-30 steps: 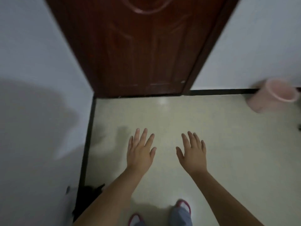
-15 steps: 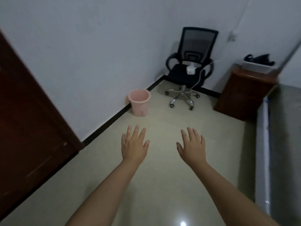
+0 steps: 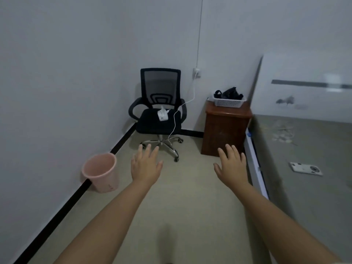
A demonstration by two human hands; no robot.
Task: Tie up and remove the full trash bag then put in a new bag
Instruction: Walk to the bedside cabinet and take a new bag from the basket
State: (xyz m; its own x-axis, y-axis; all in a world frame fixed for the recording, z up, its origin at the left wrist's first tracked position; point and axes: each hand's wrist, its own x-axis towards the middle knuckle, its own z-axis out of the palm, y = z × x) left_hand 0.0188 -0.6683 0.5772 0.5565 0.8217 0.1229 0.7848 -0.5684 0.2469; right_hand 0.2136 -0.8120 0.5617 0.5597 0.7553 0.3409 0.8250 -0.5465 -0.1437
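head-worn view, facing forward and down, across the floor (image 3: 182, 197)

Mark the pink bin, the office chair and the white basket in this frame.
pink bin (image 3: 103, 173), head view, on its outer side wall.
office chair (image 3: 152, 122), head view, on the black seat cushion.
white basket (image 3: 227, 102), head view, on its front mesh wall.

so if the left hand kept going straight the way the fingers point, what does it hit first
Most likely the chair: the left hand is open, fingers aimed at its wheeled base, bare floor between. The bin sits off to the left, out of that line. Depth is hard to judge.
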